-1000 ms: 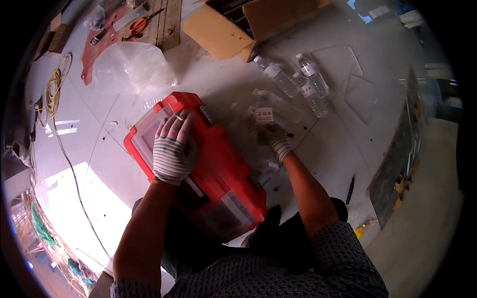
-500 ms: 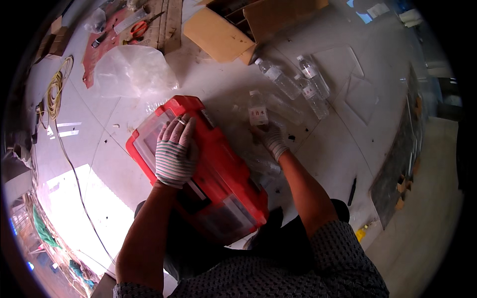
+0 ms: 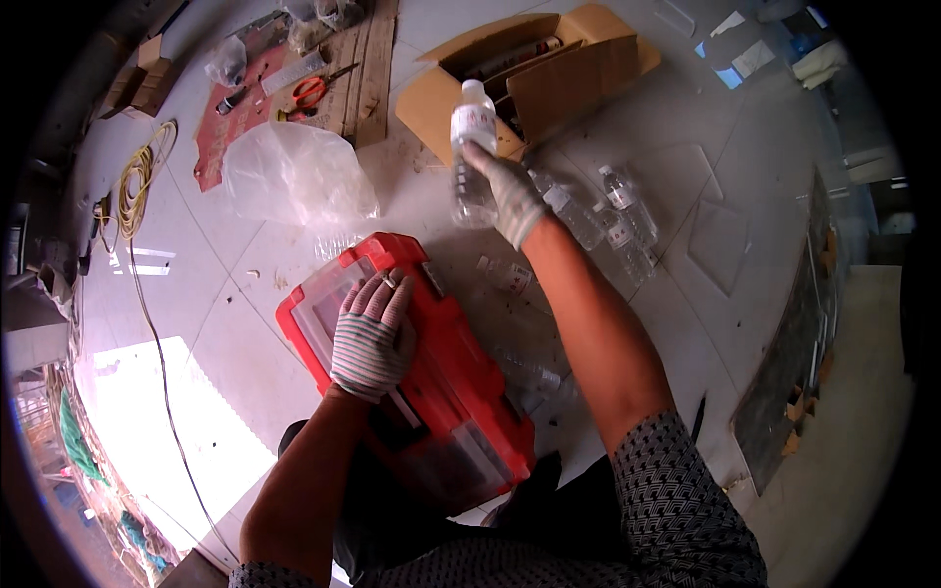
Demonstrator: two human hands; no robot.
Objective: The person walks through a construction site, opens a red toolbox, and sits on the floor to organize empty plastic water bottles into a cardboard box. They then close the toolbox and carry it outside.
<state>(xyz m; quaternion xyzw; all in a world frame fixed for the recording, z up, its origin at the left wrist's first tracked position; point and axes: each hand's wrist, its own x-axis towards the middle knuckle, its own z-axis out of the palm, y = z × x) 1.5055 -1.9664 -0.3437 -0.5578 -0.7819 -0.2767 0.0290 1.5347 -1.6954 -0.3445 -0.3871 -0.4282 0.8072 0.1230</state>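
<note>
A clear plastic bottle (image 3: 473,191) with a white cap and pale label is upright in the grip of my right hand (image 3: 515,201), which wears a light glove. It is raised in front of the open cardboard box (image 3: 578,93). My left hand (image 3: 371,338), in a striped glove with bare-looking fingertips, lies flat on the lid of a red toolbox (image 3: 446,358) with clear panels. A small white stick (image 3: 390,282) shows at its fingertips; whether the fingers pinch it I cannot tell. Several similar bottles (image 3: 627,201) lie on the floor right of my right wrist.
A crumpled clear plastic bag (image 3: 294,176) lies beyond the toolbox. Orange-handled scissors (image 3: 311,91) rest on flattened cardboard (image 3: 371,103). At the left, a coiled yellow cable (image 3: 137,191) trails toward me. A dark flat panel (image 3: 784,363) is at the right.
My right hand has lifted the bottle from the floor beside the toolbox and carried it forward and left, toward the cardboard box. My left hand has stayed on the toolbox. The view has shifted slightly.
</note>
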